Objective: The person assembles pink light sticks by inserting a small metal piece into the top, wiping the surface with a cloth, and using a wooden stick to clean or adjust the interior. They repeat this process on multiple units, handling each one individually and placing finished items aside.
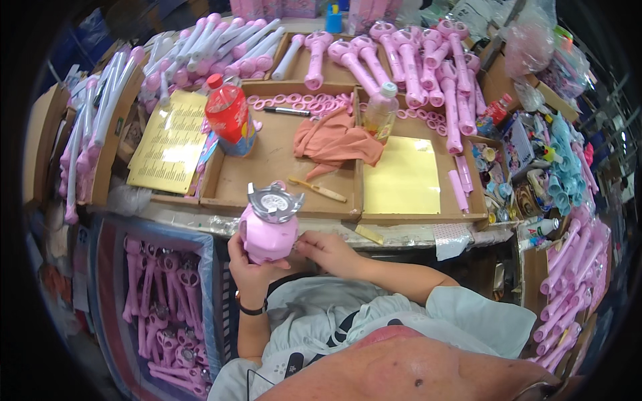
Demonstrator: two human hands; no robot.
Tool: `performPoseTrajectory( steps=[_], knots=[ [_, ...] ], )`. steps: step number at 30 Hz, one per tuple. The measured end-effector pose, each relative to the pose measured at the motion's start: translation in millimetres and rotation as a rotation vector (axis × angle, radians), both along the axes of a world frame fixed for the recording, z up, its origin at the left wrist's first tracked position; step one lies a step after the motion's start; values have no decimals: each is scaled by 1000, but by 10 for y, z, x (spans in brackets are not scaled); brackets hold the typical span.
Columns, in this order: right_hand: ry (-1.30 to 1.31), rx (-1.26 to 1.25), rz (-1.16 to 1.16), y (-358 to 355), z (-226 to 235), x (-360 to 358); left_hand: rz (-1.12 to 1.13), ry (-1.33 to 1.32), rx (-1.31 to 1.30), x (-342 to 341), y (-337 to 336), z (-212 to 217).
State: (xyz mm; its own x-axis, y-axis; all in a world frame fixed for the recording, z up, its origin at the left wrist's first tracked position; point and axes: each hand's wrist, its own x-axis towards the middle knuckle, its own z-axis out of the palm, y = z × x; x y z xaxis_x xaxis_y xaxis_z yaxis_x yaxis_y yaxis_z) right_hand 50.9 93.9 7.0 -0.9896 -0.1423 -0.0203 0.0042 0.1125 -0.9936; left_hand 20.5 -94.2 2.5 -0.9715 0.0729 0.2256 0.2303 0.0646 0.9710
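Note:
My left hand (246,267) is wrapped round a pink plastic toy wand head (266,239), raised in front of my body near the table's front edge. A silver, crown-like piece (274,204) with pointed tips tops it. My right hand (324,252) is closed in a pinch at the toy's right side; whatever lies between its fingertips is too small to make out. Just beyond the toy, a yellow-handled tool (317,190) lies in a cardboard tray (257,179). An orange cloth (338,142) and a black marker (287,111) lie farther back in it.
A red-labelled bottle (229,117) and a clear bottle (381,110) stand on the trays. Yellow sheets (401,175) lie at both sides. Pink rings (297,101) and pink wand handles (408,60) fill the back. A blue-lined crate (217,294) at lower left holds pink wands (160,274).

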Motion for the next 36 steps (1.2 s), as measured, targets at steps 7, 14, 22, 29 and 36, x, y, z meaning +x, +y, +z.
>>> performPoseTrajectory(
  steps=[7,14,22,29,36],
  knots=[
    [-835,-582,137,104,138,-62,-59,-52,-21,-49,-27,17],
    [510,488,-238,-17,355,11,-198,-355,349,-337,-97,111],
    [772,592,-263,-153,488,-146,-230,-492,390,-347,-8,171],
    [798,630,-247,-153,477,-188,-225,-443,375,-340,-1,179],
    [803,630,-244,-174,496,-182,-239,-395,390,-330,16,177]
  ],
)
